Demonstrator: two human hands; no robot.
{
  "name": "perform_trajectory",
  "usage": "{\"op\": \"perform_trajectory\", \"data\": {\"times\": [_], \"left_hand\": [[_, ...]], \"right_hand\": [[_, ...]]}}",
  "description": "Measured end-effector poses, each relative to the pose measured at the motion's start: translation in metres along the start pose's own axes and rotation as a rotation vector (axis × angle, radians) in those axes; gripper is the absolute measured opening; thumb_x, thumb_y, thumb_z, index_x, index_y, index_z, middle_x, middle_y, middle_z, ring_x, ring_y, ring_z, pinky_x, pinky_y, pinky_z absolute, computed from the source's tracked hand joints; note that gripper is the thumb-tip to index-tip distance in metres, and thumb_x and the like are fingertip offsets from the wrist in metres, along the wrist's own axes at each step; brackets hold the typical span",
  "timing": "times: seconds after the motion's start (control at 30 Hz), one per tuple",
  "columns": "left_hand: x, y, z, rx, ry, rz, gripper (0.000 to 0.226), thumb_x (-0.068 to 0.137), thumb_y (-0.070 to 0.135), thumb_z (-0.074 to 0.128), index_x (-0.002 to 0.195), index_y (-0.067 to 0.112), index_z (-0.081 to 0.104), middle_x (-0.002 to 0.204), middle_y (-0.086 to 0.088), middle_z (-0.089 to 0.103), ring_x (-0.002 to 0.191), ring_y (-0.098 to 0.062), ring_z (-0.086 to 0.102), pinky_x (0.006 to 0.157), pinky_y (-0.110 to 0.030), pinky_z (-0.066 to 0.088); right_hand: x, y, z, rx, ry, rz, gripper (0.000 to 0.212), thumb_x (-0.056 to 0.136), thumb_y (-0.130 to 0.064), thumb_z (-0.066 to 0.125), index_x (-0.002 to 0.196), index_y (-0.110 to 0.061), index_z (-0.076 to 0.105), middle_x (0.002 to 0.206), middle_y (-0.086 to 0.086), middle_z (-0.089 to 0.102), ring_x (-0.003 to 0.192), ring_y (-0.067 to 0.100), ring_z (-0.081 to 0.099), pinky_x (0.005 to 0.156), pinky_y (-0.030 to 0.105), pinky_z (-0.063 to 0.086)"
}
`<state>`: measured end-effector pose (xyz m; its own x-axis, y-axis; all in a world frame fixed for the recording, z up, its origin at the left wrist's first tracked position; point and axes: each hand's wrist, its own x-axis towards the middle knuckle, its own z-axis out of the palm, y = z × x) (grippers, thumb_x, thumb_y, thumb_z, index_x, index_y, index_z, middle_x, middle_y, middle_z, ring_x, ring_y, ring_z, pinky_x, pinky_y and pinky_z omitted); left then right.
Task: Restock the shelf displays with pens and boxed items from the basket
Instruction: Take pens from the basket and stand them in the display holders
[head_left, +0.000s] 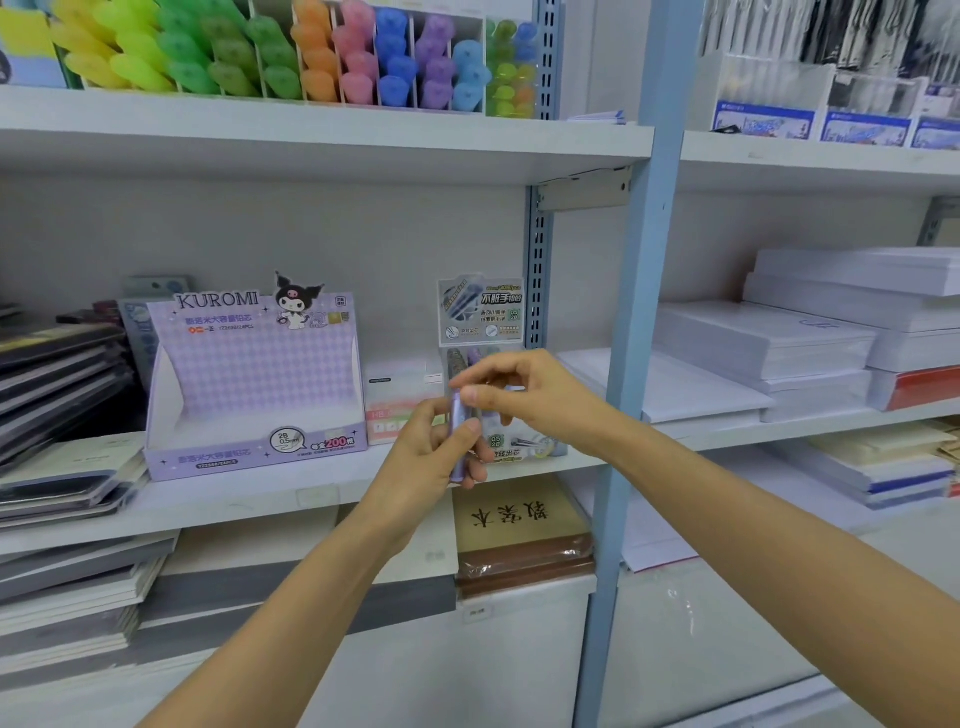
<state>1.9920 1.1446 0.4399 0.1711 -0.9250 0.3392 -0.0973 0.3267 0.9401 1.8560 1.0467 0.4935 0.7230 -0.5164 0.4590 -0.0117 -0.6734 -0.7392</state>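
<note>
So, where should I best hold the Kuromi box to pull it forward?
On the Kuromi box, probably grip the low front wall, coming from the front and above: thumb inside the open tray, fingers outside. The tall back card looks thin, and a small box stands close beside its right wall.

Both arms outstretched, left hand (435, 451) gripping purple tube (458, 439), right hand (522, 392) pinching its top

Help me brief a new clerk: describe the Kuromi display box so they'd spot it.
On the middle shelf, left of the blue post, stands the Kuromi display box, between stacked notebooks and a white box. Only it is checked lilac, with a cartoon figure on top.
</note>
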Motion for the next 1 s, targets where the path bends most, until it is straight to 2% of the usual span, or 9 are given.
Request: {"op": "perform_trajectory", "data": {"times": [0.07,0.17,0.3,0.37,0.47,0.53,0.67,0.83,1.0], "left_hand": [[-0.001,0.002,0.004,0.012,-0.004,0.015,0.022,0.099,0.023,0.053,0.120,0.017,0.050,0.077,-0.002,0.070,0.066,-0.014,0.063,0.063,-0.023,0.052],[-0.003,0.002,0.007,0.060,0.068,0.040,0.024,0.098,0.021,0.054,0.121,0.019,0.049,0.095,-0.004,0.068,0.078,-0.014,0.066,0.069,-0.022,0.053],[-0.010,-0.008,0.001,0.580,0.229,0.253,0.031,0.096,0.021,0.057,0.126,0.021,0.049,0.122,0.003,0.050,0.107,-0.005,0.053,0.084,-0.015,0.046],[-0.015,-0.017,-0.002,0.812,0.187,0.346,0.038,0.096,0.017,0.056,0.132,0.017,0.048,0.135,0.001,0.044,0.124,-0.011,0.043,0.102,-0.023,0.038],[-0.019,-0.032,-0.002,1.016,0.046,0.295,0.053,0.096,0.020,0.055,0.146,0.020,0.036,0.154,0.001,0.026,0.141,-0.016,0.027,0.113,-0.024,0.024],[-0.020,-0.039,-0.001,1.085,0.004,0.259,0.060,0.096,0.025,0.056,0.149,0.024,0.029,0.158,0.001,0.017,0.142,-0.020,0.026,0.114,-0.031,0.026],[-0.018,-0.043,-0.003,1.155,0.029,0.276,0.062,0.094,0.025,0.057,0.149,0.026,0.028,0.157,0.001,0.019,0.134,-0.025,0.036,0.110,-0.035,0.031],[-0.015,-0.051,-0.004,1.219,0.044,0.320,0.063,0.093,0.022,0.057,0.149,0.027,0.026,0.155,0.001,0.020,0.129,-0.024,0.039,0.108,-0.034,0.031],[-0.012,-0.054,-0.004,1.252,0.059,0.349,0.065,0.092,0.021,0.058,0.148,0.026,0.027,0.154,0.000,0.024,0.130,-0.019,0.039,0.107,-0.033,0.030]], "right_hand": [[-0.002,-0.002,0.001,-0.011,-0.020,-0.010,0.012,0.090,-0.015,0.067,0.101,-0.014,0.071,0.084,-0.006,0.070,0.078,0.006,0.061,0.068,0.020,0.051],[-0.004,-0.003,-0.007,0.076,0.053,-0.008,0.013,0.091,-0.008,0.064,0.103,-0.009,0.067,0.096,0.012,0.071,0.079,0.015,0.064,0.073,0.025,0.054],[-0.002,0.005,-0.029,0.103,0.332,-0.031,0.012,0.092,-0.006,0.061,0.103,-0.007,0.064,0.098,0.015,0.068,0.082,0.018,0.069,0.072,0.024,0.056],[-0.001,0.012,-0.035,0.061,0.437,-0.021,0.010,0.093,-0.008,0.061,0.102,-0.009,0.064,0.096,0.011,0.068,0.081,0.016,0.070,0.072,0.026,0.057],[0.000,0.025,-0.033,-0.038,0.470,0.010,0.008,0.093,-0.009,0.062,0.099,-0.013,0.063,0.095,0.009,0.068,0.073,0.008,0.069,0.070,0.022,0.056],[0.001,0.034,-0.024,-0.117,0.437,0.026,0.010,0.092,-0.009,0.062,0.102,-0.012,0.064,0.095,0.008,0.068,0.073,0.008,0.068,0.073,0.021,0.057],[0.004,0.039,-0.012,-0.192,0.390,0.035,0.016,0.092,-0.006,0.062,0.107,-0.005,0.066,0.095,0.005,0.067,0.083,0.019,0.069,0.077,0.018,0.056],[0.010,0.033,-0.020,-0.339,0.189,0.025,0.014,0.091,-0.010,0.065,0.104,-0.009,0.068,0.096,0.006,0.070,0.079,0.011,0.070,0.070,0.008,0.048],[0.014,0.045,-0.009,-0.369,0.258,-0.036,0.013,0.087,-0.010,0.069,0.099,-0.011,0.065,0.093,0.003,0.068,0.083,0.017,0.068,0.079,0.029,0.058]]}}
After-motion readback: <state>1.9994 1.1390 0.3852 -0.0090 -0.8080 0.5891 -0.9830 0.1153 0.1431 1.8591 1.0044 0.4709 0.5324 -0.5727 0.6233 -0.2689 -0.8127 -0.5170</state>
